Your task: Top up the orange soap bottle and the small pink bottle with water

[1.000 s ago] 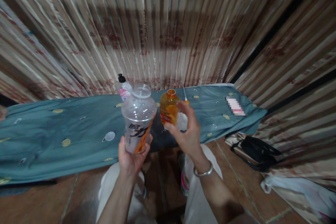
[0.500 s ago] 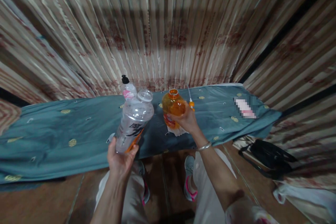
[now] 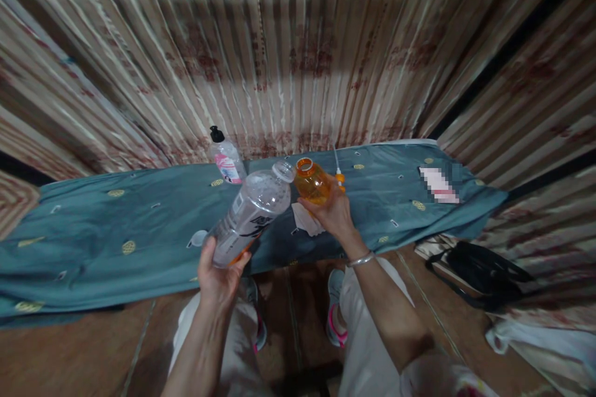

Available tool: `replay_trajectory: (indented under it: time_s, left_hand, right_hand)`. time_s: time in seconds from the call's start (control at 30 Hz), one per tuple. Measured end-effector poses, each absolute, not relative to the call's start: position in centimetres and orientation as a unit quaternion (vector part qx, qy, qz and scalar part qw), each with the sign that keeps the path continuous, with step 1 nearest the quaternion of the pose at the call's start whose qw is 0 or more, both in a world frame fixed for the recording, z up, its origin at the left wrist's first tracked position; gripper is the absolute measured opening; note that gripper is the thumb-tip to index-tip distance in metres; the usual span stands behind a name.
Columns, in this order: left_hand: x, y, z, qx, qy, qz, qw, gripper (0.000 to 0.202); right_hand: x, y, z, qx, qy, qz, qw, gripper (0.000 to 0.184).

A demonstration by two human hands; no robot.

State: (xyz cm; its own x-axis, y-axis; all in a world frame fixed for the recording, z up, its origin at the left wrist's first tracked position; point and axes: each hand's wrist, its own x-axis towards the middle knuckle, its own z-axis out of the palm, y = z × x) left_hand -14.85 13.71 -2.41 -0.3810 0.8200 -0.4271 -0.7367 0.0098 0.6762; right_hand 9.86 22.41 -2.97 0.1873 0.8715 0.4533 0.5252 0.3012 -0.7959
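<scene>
My left hand (image 3: 223, 273) is closed around the lower part of a large clear plastic bottle (image 3: 251, 214) with dark lettering. That bottle has no cap and leans to the right. In my right hand (image 3: 333, 208) is a smaller orange see-through bottle (image 3: 313, 181), also uncapped and tilted left. The two open mouths are close together; I cannot tell whether they touch. Under the orange bottle a folded white tissue (image 3: 306, 220) lies on the cloth. An orange pump top (image 3: 339, 180) with a thin pale tube lies just beyond my right hand.
A clear bottle with a black top and pink label (image 3: 226, 161) stands at the back. A round clear cap (image 3: 199, 238) lies left of my left hand. Teal patterned cloth (image 3: 153, 217) covers the table. A blurred-out flat object (image 3: 437, 185) and a black bag (image 3: 484, 270) are at right.
The clear bottle has tipped further right, toward the orange one. My right hand has lifted the orange bottle off the tissue and tilted it left, bringing the two mouths together.
</scene>
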Motion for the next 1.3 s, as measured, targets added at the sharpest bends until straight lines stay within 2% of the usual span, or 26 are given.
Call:
replay_trajectory:
  time_s: [0.17,0.4,0.83,1.1,1.3]
  left_hand:
    - [-15.0,13.7,-2.3,0.066,0.447,0.704,0.548,0.032]
    - [-15.0,13.3,-0.9,0.082,0.447,0.705,0.544,0.031]
    - [-16.2,13.1,-1.0,0.131,0.448,0.715,0.521,0.038]
    - [-16.1,12.9,-0.3,0.129,0.474,0.726,0.481,0.031]
    - [-16.3,13.2,0.5,0.149,0.491,0.712,0.480,0.036]
  right_hand:
    - [9.8,22.4,-3.1,-0.568,-0.623,0.160,0.513,0.078]
    - [9.3,22.2,-2.9,-0.570,-0.641,0.150,0.492,0.080]
    - [9.6,22.0,-2.8,-0.549,-0.667,0.134,0.486,0.074]
    - [10.2,22.3,-3.2,-0.540,-0.683,0.116,0.479,0.072]
    - [10.3,22.3,-3.6,-0.546,-0.688,0.100,0.468,0.073]
